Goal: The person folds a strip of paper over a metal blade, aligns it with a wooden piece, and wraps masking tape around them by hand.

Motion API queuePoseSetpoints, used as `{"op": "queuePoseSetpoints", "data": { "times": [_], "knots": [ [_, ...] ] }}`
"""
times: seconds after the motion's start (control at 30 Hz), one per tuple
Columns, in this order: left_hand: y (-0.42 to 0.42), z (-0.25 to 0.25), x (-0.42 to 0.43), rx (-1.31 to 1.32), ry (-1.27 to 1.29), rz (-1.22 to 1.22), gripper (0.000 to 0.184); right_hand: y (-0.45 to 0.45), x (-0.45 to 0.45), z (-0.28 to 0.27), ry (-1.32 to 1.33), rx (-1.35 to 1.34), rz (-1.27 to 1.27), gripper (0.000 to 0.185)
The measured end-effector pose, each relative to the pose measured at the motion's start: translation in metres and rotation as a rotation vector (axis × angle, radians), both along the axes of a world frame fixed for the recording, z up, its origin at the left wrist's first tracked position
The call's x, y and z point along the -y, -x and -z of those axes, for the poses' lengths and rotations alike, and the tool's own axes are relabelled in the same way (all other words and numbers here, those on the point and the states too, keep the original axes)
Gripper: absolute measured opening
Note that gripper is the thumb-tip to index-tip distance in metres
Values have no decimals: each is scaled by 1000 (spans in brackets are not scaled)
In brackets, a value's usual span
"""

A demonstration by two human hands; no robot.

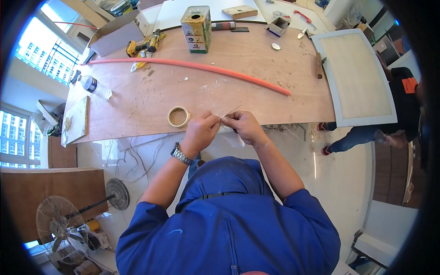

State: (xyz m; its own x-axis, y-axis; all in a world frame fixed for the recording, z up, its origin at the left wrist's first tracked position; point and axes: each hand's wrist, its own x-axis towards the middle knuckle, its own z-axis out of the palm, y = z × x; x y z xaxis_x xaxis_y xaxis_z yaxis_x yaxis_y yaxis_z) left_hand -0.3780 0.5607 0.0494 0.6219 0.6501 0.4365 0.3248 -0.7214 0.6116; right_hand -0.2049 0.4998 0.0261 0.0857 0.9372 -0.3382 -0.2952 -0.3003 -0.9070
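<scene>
My two hands meet at the near edge of the plywood table, fingertips almost touching. My left hand, with a metal-band watch on the wrist, is closed in a pinch. My right hand is pinched too, its fingers at the lower end of a thin stick that slants up and away. Whether the left fingertips also grip the stick I cannot tell. Below and between the hands hangs a white sheet, partly hidden by them. Just left of my left hand lies a roll of masking tape.
A long orange-red tube crosses the table. Behind it are a yellow drill, a metal can and a small box. A plastic bottle lies left. On the right, a person stands beside a white-framed panel.
</scene>
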Motion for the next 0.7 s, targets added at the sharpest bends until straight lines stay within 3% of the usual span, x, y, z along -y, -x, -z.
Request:
{"op": "queuePoseSetpoints", "data": {
  "times": [0.17,0.37,0.57,0.7],
  "knots": [
    [3,-11,8,-154,-47,-1,8,3,3,-15,37,121,-5,27],
    [4,-15,6,66,77,93,11,6,7,-10,-121,158,21,26],
    [10,-27,0,-9,739,23,20,3,11,-16,-129,174,-18,24],
    [10,-20,-8,107,909,62,20,1,13,-23,-128,235,-32,23]
  ]
}}
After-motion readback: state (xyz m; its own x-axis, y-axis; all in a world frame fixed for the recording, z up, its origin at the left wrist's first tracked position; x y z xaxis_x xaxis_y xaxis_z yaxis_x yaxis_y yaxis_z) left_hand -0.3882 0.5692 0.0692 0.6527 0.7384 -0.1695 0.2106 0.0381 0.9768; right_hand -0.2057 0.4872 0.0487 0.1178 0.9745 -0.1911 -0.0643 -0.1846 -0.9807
